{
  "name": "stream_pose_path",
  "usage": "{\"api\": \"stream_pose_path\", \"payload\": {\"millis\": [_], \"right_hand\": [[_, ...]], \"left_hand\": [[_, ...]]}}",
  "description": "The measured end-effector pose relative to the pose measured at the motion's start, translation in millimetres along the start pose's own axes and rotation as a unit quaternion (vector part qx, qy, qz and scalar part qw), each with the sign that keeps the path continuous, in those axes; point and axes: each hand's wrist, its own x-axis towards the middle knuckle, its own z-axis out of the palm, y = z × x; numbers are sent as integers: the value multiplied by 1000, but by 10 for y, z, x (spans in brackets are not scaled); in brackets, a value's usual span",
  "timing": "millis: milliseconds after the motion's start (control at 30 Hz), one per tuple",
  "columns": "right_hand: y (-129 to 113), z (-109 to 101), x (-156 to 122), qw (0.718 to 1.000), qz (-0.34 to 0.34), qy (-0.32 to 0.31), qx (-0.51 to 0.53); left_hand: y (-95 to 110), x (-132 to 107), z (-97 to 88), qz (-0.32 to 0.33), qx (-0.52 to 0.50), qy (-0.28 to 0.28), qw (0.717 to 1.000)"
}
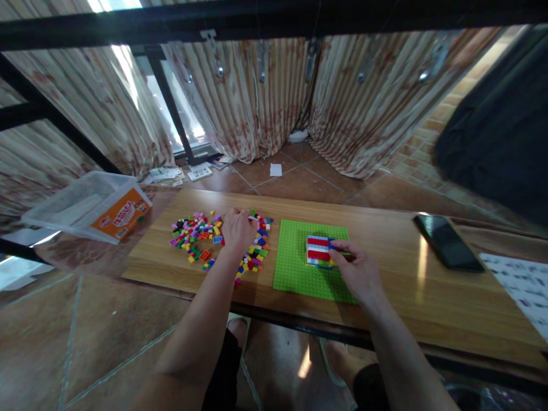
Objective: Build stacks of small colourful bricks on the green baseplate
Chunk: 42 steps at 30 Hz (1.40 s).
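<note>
My left hand [238, 229] reaches down into a loose pile of small toy building bricks [199, 228] in many colours. Its fingertips are hidden among the bricks, so I cannot see whether they hold one. To the right lies a green studded baseplate [295, 279]. On it sits a flat brick build [318, 249] with red and white stripes, and blue and yellow along its edges. My right hand [358, 269] is closed at the right edge of this build, thumb and forefinger gripping it beside a blue part.
A clear plastic tub [81, 222] with an orange label stands left of the bricks. A black phone [447, 242] and a printed sheet [520, 291] lie at the right of the wooden table [394, 228]. A dark bar [274, 20] crosses overhead, before curtains [240, 108].
</note>
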Motion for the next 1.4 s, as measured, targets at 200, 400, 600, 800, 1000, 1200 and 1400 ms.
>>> {"api": "stream_pose_path", "payload": {"millis": [200,400,600,800,1000,1200,1400], "right_hand": [[15,0,3,1000,-12,-7,7],[38,1,2,1000,-15,-10,11],[40,-2,-2,1000,-18,-12,4],[43,-1,6,1000,-19,-17,3],[38,13,6,1000,-19,-7,5],[-11,24,14,999,-10,23,30],[3,39,36,998,-10,23,65]], "left_hand": [[8,44,48,-21,8,-15,1000],[22,54,30,-26,10,-15,1000],[-4,99,61,-28,-9,-25,999],[-54,137,63,-22,-49,-33,998],[-57,81,-209,46,-194,-70,978],[324,-400,-223,236,-353,-158,891],[700,-767,-87,302,-316,-107,893]]}}
